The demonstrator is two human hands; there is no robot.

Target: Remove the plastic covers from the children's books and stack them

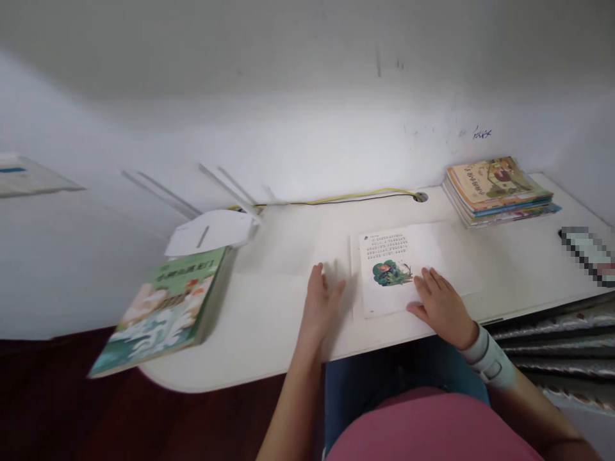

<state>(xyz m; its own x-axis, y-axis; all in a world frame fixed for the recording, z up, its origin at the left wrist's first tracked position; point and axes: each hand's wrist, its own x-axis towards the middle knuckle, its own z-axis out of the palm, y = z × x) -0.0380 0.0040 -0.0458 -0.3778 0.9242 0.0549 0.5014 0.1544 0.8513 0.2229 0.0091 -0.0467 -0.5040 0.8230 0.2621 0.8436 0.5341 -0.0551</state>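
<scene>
A thin picture book point(384, 298) lies opened on the white table, with lines of printed text above a green illustration. My right hand point(442, 306) rests flat on the book's right side, fingers stretched out, just beside the picture. A pale band circles my right wrist. Left of the book, my left hand point(323, 298) is held near the table surface, thumb apart from the fingers, with nothing in it. A small gap shows between that hand and the book's left edge.
A stack of books point(500, 186) stands at the back right. Books with a green cover point(168, 307) overhang the table's point(269, 320) left end, beside a white device point(209, 234). A yellow and black cable point(336, 197) runs along the wall to a hole. A blurred-out phone-like object point(589, 253) lies far right.
</scene>
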